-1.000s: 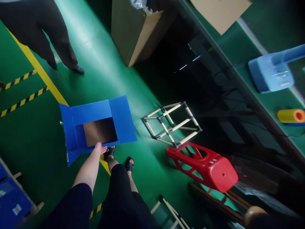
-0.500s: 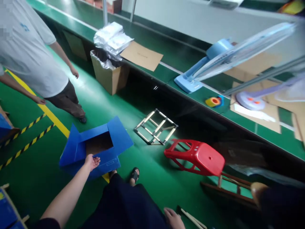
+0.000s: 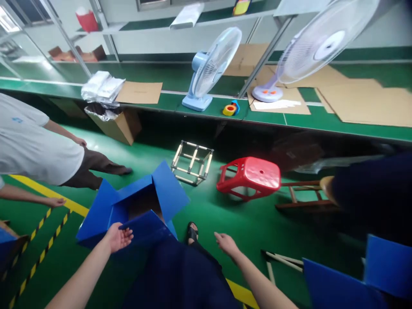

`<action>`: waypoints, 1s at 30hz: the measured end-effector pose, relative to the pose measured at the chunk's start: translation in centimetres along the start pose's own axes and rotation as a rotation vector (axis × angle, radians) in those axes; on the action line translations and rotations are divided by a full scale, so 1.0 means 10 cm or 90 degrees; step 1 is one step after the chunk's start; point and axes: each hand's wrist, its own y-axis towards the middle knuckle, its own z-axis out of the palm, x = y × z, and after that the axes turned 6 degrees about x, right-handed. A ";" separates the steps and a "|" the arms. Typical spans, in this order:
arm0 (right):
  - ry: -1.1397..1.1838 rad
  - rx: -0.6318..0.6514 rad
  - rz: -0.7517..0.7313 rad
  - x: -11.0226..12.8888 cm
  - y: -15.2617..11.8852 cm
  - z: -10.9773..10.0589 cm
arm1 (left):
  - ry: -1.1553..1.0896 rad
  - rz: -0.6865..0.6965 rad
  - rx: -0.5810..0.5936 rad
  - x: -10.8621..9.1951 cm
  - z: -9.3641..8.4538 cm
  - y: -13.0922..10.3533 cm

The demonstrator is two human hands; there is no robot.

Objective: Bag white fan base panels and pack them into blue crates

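Observation:
A blue box (image 3: pixel 138 231) with its flaps spread stands on my left, brown inside. My left hand (image 3: pixel 119 238) is at its near flap, palm up. The flap's edge runs between the thumb and the loosely curled fingers, which seem to grip it. My right hand (image 3: pixel 227 243) is over the green floor in front of my right leg. It holds nothing, its fingers loosely stretched to the left. Ahead are a cube-shaped frame of pale tubes with black joints (image 3: pixel 193 168) and a red plastic stool (image 3: pixel 259 174) lying tipped over.
A person (image 3: pixel 38 146) stands at the left. Along the green bench (image 3: pixel 174 96) are a blue fan (image 3: pixel 206 71), a purple fan (image 3: pixel 268 92), yellow tape (image 3: pixel 229 110) and cardboard (image 3: pixel 370 101). At the right are a wooden stool (image 3: pixel 302 205), pale tubes (image 3: pixel 285 259) and blue panels (image 3: pixel 334 283).
My view has swung to the right and up, bringing more bench and blue panels into sight. My right hand has risen and come forward. My left hand stays at the box's flap.

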 end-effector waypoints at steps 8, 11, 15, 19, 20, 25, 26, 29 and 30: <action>0.247 0.137 -0.069 1.28 0.25 -0.77 | 0.027 -0.021 0.054 0.17 0.22 -0.76; 0.257 0.227 -0.052 1.52 0.18 -0.76 | 0.050 -0.001 0.070 0.10 0.34 -1.04; 0.266 0.297 -0.038 1.59 0.02 -0.62 | 0.076 0.036 0.060 -0.13 0.60 -1.32; 0.301 0.258 -0.156 1.56 -0.27 -0.59 | 0.120 0.074 0.054 -0.39 0.80 -1.46; 0.310 0.244 -0.194 1.56 -0.36 -0.61 | 0.133 0.082 0.051 -0.46 0.83 -1.47; 0.367 0.169 -0.356 1.54 -0.78 -0.87 | 0.155 0.143 0.025 -0.89 0.88 -1.41; 0.378 0.152 -0.382 1.50 -0.85 -0.94 | 0.167 0.155 0.031 -1.01 0.91 -1.37; 0.404 0.094 -0.443 1.34 -1.02 -1.06 | 0.260 0.231 0.052 -1.43 1.09 -1.20; 0.410 0.070 -0.459 1.29 -1.05 -1.06 | 0.296 0.271 0.056 -1.59 1.17 -1.14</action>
